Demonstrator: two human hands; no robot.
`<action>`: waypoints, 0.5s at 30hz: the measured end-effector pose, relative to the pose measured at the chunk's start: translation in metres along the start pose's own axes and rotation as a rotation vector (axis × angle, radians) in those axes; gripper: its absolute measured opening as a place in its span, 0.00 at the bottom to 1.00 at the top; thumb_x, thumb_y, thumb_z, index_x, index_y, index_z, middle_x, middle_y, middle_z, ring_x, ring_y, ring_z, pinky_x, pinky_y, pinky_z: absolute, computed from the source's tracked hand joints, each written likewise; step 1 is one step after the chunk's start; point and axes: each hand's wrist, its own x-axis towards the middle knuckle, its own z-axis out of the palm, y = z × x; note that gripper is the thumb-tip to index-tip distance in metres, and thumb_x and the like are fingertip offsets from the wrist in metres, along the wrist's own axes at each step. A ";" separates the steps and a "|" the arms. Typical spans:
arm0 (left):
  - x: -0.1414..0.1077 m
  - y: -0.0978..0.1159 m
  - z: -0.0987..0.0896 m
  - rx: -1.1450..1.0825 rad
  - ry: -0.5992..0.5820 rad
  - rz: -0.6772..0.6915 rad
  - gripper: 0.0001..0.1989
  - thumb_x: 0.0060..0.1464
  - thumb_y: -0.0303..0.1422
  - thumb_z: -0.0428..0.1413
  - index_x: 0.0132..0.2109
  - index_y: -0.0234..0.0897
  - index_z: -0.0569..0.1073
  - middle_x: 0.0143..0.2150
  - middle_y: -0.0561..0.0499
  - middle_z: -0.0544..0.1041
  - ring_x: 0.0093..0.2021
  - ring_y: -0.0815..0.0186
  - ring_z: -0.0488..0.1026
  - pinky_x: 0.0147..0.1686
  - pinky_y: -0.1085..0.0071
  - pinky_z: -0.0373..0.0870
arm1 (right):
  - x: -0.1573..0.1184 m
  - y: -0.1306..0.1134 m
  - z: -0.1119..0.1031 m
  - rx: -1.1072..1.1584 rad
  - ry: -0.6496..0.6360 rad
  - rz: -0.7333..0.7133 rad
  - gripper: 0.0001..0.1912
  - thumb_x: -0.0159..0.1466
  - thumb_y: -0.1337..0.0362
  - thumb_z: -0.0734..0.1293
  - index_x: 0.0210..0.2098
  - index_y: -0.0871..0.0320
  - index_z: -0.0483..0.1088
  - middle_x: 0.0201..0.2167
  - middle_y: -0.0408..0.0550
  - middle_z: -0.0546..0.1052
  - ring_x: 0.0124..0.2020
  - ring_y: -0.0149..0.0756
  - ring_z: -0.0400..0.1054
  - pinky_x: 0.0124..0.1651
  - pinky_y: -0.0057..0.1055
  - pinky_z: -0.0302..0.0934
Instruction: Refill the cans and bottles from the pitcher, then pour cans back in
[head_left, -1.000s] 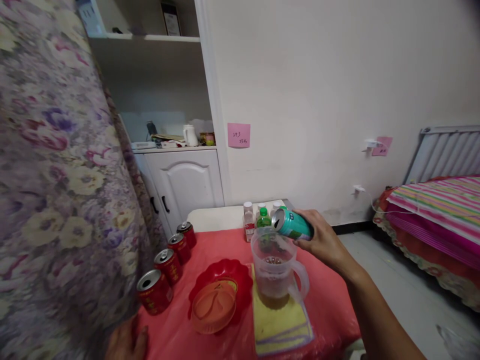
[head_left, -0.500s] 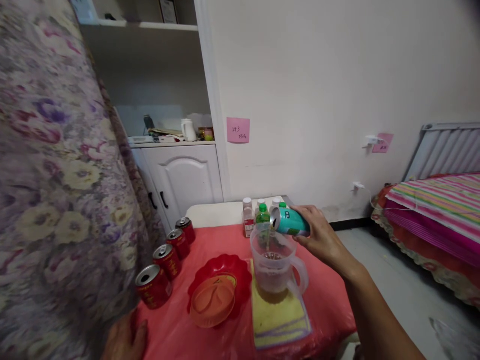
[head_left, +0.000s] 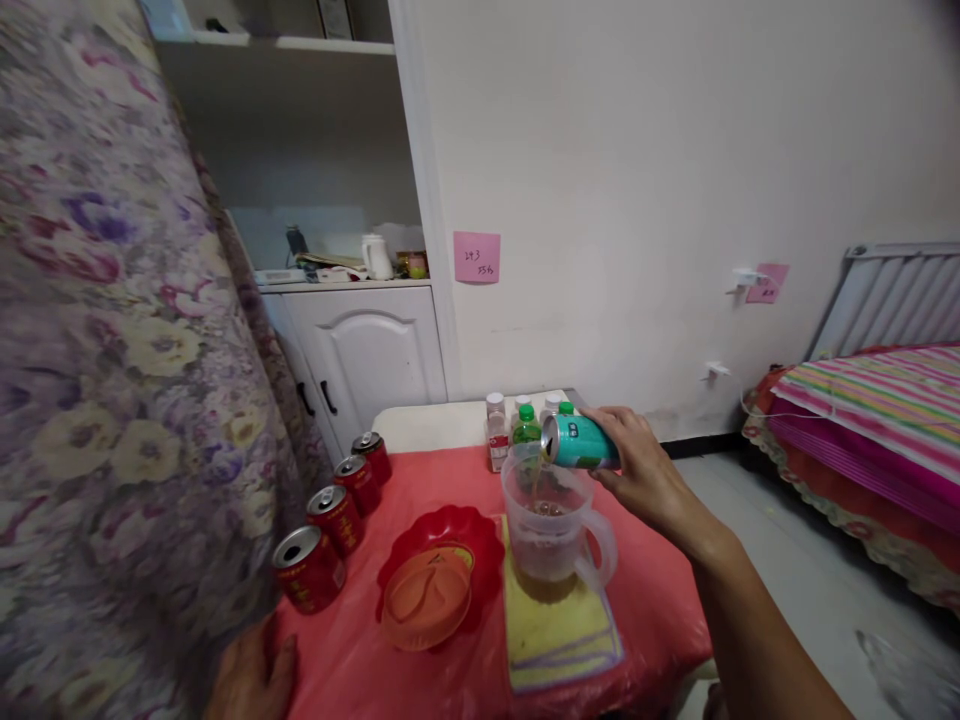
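My right hand (head_left: 639, 468) is wrapped round a teal drink can (head_left: 583, 442), tipped on its side with its mouth to the left. A thin brownish stream runs from the can into a clear plastic pitcher (head_left: 541, 555), where bubbly liquid lies at the bottom. The pitcher stands on a folded yellow cloth (head_left: 559, 645), its handle toward the right. At the lower left, my left hand (head_left: 253, 672) rests at the table edge with thumb and fingers apart, holding nothing. Nearest to it is a red can (head_left: 309, 570).
Several red cans line the left side of the red-covered table (head_left: 352, 655). A red scalloped bowl (head_left: 450, 530) holds an orange dish (head_left: 427, 600). Behind the pitcher stand several small bottles (head_left: 497, 435). A flowered curtain (head_left: 135, 400) hangs at left; a bed (head_left: 862, 430) is at right.
The can has rolled slightly in my right hand and still pours; the stream looks a little darker. My left hand stays at the table edge.
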 end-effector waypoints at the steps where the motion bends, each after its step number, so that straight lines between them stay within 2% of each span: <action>1: 0.000 0.000 0.000 -0.001 -0.001 0.005 0.39 0.57 0.48 0.36 0.60 0.19 0.66 0.58 0.28 0.71 0.59 0.44 0.70 0.61 0.53 0.65 | 0.000 0.000 0.000 -0.001 0.003 -0.004 0.35 0.56 0.74 0.65 0.63 0.52 0.60 0.55 0.55 0.67 0.55 0.51 0.62 0.57 0.51 0.62; 7: 0.000 -0.001 0.001 0.010 0.027 0.022 0.37 0.59 0.48 0.35 0.59 0.22 0.67 0.56 0.29 0.73 0.57 0.45 0.71 0.59 0.52 0.67 | -0.001 0.000 -0.002 0.004 0.025 -0.035 0.36 0.57 0.74 0.64 0.63 0.47 0.59 0.55 0.54 0.67 0.54 0.51 0.62 0.56 0.53 0.63; 15: 0.000 0.001 0.001 0.008 0.013 0.014 0.38 0.59 0.49 0.34 0.60 0.20 0.66 0.57 0.29 0.72 0.58 0.44 0.71 0.60 0.52 0.66 | -0.001 -0.002 -0.005 -0.028 0.017 -0.044 0.36 0.57 0.75 0.63 0.63 0.50 0.59 0.55 0.55 0.67 0.55 0.50 0.63 0.56 0.50 0.64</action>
